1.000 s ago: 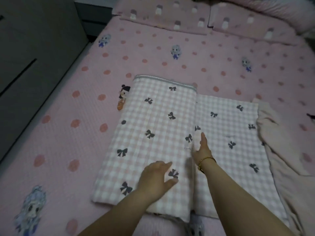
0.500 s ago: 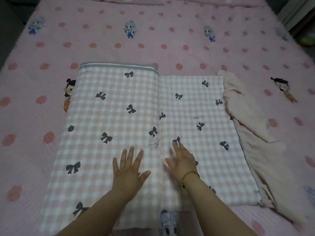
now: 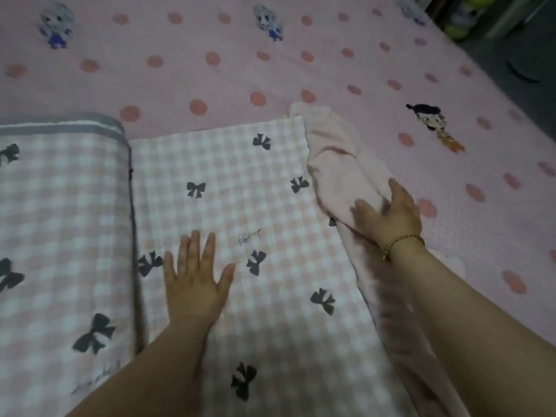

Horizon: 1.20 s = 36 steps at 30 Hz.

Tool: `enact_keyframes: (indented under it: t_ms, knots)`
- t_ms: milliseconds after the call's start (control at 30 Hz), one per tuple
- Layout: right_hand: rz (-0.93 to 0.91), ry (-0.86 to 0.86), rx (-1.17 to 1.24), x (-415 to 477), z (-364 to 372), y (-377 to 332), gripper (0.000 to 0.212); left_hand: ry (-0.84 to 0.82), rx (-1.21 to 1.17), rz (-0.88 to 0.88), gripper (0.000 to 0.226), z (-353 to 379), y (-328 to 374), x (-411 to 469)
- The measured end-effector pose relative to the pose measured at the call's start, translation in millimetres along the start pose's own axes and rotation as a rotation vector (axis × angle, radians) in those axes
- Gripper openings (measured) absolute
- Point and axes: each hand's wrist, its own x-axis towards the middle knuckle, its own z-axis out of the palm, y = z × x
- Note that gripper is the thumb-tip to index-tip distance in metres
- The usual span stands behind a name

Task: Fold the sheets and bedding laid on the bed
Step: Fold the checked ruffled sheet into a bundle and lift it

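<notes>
A: Left hand (image 3: 194, 291)?
B: Flat, palm down on the checked sheet (image 3: 240, 176), fingers (image 3: 208, 251) spread wide. Probably pinning the single layer to stop sliding.
A: Folded part?
B: Thicker folded stack (image 3: 60, 206) just left of the little finger, grey-trimmed end beyond the fingertips.
A: Right hand (image 3: 391, 218)?
B: On the pink fleece layer (image 3: 337, 164) along the sheet's right edge. Fingers loosely apart, pointing away. Blurred, so cannot tell whether pinching or only resting. Gold bracelet (image 3: 400, 243) at the wrist.
A: Why there?
B: Likely going for that loose pink edge, to straighten or bring over, with the other hand anchoring.
A: Underneath?
B: Dotted pink bed cover (image 3: 331, 70), beyond both sets of fingertips.
A: Progress?
B: Roughly midway by the look: one side folded over, the other lying open.
</notes>
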Motion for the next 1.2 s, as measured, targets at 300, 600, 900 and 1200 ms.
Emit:
enact_keyframes:
  t_ms: [300,600,900,1200]
  knots:
    - [0.025,0.121,-0.029,88.8,-0.5,-10.5,0.029,0.003,-0.041,0.05,0.074,17.3,-2.6,7.7]
    - [-0.424,0.274,-0.384,-13.7,71.3,-24.9,0.052,-0.024,-0.063,0.045,0.068,16.5,-7.5,8.8]
    - [-0.321,-0.335,-0.629,-153.7,107.1,-4.4,0.064,-0.263,-0.13,0.027,0.054,-25.4,-10.2,5.5]
    - [-0.402,-0.492,-0.174,-264.5,113.0,-116.6,0.059,0.165,-0.516,-0.269,0.042,-162.3,-148.1,-114.2]
